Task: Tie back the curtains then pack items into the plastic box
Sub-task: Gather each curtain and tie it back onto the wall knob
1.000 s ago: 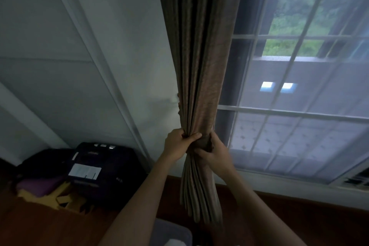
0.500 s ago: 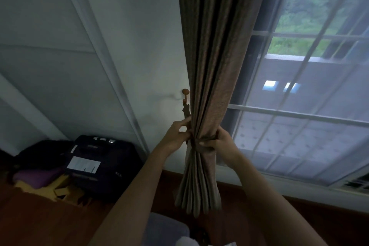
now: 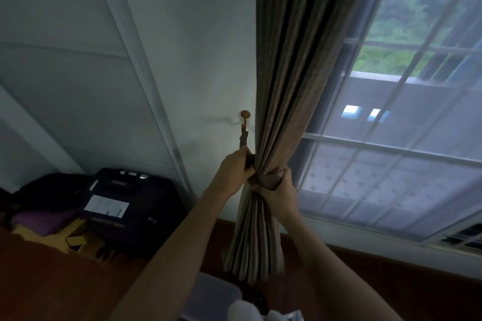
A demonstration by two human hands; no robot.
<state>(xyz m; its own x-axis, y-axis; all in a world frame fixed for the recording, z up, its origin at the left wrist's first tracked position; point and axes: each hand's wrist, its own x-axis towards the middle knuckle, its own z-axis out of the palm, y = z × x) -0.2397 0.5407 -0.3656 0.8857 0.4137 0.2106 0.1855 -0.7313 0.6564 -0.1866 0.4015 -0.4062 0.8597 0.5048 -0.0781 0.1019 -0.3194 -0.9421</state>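
A brown pleated curtain (image 3: 294, 65) hangs gathered at the left edge of the window. A matching tieback band (image 3: 263, 179) wraps its waist and runs up to a round brown wall hook (image 3: 245, 114). My left hand (image 3: 234, 173) grips the tieback strap just left of the curtain, below the hook. My right hand (image 3: 283, 187) is clenched around the bunched curtain and band from the right. The translucent plastic box (image 3: 216, 294) shows at the bottom edge, partly hidden by my left arm, with pale items beside it.
A dark bag (image 3: 130, 206) with a white label lies on the wooden floor at the left, beside purple and yellow cloth (image 3: 49, 227). The white wall is behind the curtain. The barred window (image 3: 391, 138) fills the right side.
My hands and the gathered curtain have shifted right and slightly up in view. The wall hook, hidden behind the curtain a second ago, now shows, with the tieback strap stretched up to it.
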